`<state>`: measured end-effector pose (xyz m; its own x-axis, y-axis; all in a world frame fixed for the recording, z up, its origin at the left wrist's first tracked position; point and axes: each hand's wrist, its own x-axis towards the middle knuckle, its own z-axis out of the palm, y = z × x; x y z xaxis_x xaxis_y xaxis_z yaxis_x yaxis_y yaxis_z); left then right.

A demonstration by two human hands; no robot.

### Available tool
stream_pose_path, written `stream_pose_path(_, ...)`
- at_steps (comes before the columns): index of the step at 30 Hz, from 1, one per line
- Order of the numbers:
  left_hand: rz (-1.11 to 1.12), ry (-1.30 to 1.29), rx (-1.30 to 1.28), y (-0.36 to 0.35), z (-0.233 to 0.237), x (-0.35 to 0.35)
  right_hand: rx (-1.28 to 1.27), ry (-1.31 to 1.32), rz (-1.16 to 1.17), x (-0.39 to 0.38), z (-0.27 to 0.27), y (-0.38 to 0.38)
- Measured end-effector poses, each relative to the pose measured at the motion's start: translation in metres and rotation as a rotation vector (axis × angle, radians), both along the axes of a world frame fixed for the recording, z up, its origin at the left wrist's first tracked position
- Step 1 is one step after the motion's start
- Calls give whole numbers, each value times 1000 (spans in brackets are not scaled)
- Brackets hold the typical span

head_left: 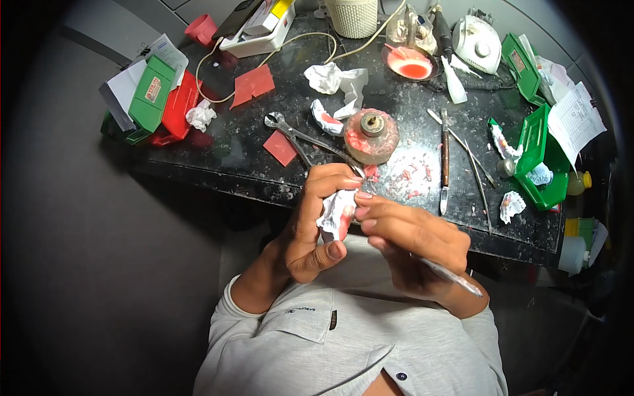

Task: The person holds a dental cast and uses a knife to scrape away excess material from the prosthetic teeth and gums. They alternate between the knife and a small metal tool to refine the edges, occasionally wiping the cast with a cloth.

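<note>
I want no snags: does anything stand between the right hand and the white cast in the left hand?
Nothing visible does. The right hand is right up at the white cast, which the left hand holds. The visible end of the metal tool juts away from the cast.

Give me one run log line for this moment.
left hand: holds white-and-pink piece; right hand: holds metal tool, close to piece; pliers: on table

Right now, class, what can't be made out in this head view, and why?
In the head view:
Tool: one end, hidden by the right hand.
White piece: palm side, covered by the left hand.
Right-hand sheet: writing too small to read.
Basket: cut off by the upper edge.
</note>
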<state>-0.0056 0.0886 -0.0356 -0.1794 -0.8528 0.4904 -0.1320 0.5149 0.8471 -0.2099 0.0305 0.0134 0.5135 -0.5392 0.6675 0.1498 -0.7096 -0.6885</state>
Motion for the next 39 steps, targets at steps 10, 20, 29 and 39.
stream_pose_path(10,-21,100,55,2,-5,-5,12,-69,29,-1,-6,-2)
stream_pose_path(20,-82,162,63,2,-11,-10,-86,-30,124,0,-7,-4)
stream_pose_path(29,-65,262,110,5,-10,-13,-81,-26,100,1,-5,-3)
stream_pose_path(39,-56,224,103,4,-12,-10,17,-51,14,2,-8,-4)
